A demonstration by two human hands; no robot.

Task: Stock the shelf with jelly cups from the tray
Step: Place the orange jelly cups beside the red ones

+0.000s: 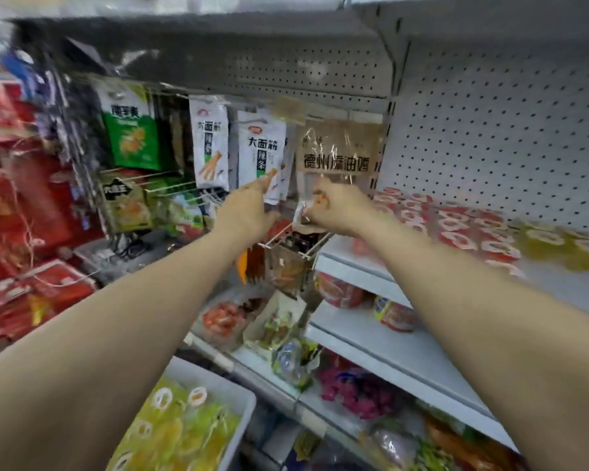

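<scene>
A shop aisle: grey pegboard [497, 107] backs a run of white shelves, with snack packets hung on wire hooks to the left.

My right grip [334, 207] is closed: the fingers are curled round the lower edge of a clear packet [337, 147] with a brown printed band, which hangs from a hook at the pegboard's left edge. Something small, white and red shows at the fingertips; motion blur prevents identification.

My left grip [249, 210] is open. Its fingers are extended up and to the right, touching the lower end of a white packet [261, 158] that hangs just left of the clear one. The two grips sit near each other, apart, with a wire rack [293, 246] of dark packets just below them.

Jelly cups [456, 222], red-lidded, lie in rows on the shelf [354, 266] to the right of my right grip. Yellow cups [558, 246] continue the row at the far right. More yellow cups [170, 433] fill the white tray [242, 399] at lower left, beneath my left forearm.

A green packet [130, 130] hangs further left. Red packets [24, 212] fill the far left edge. Lower shelves carry mixed bagged goods, too blurred to identify.
</scene>
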